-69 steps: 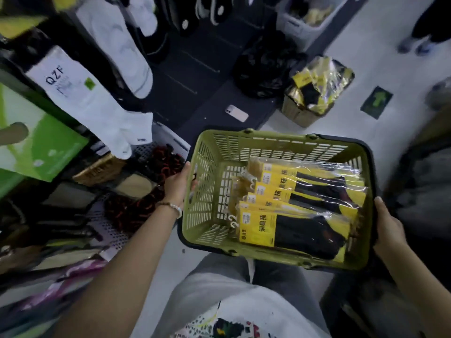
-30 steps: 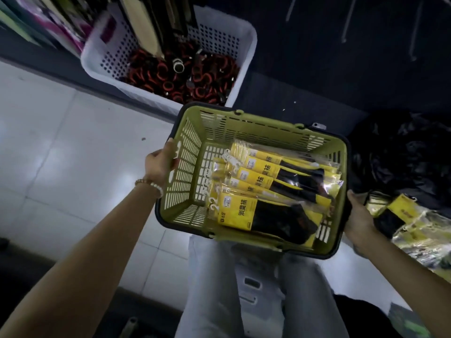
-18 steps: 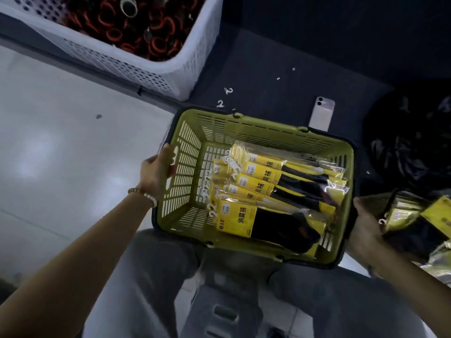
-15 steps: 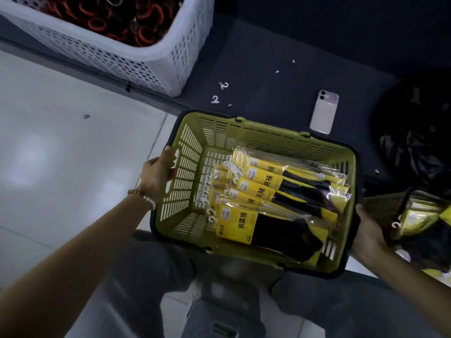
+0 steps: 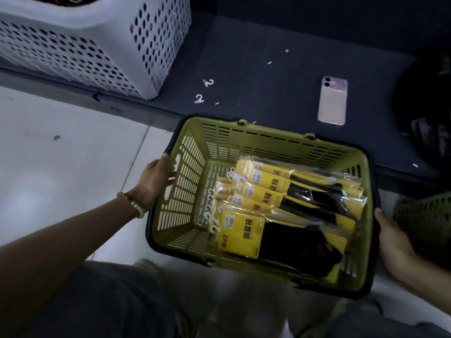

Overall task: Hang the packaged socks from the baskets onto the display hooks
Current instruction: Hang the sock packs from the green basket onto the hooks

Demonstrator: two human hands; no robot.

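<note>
Down it comes: the green basket [image 5: 195, 167] has sunk toward our knees over the last second, and the phone [image 5: 333, 101] on the dark ledge [image 5: 244, 40], which sat right at its far rim, now lies well apart. Our left hand [image 5: 156, 184] is clamped round the left rim and our right hand [image 5: 393, 242] grasps the right rim (its fingers are hidden underneath). The sock packs [image 5: 246, 230] haven't budged, fanned flat inside with their white hangers pointing left. No display hooks in sight and both hands are busy, so we reckon the basket gets parked first. 2 loose hooks [image 5: 199, 98] lie beside the white crate [image 5: 97, 52].
</note>
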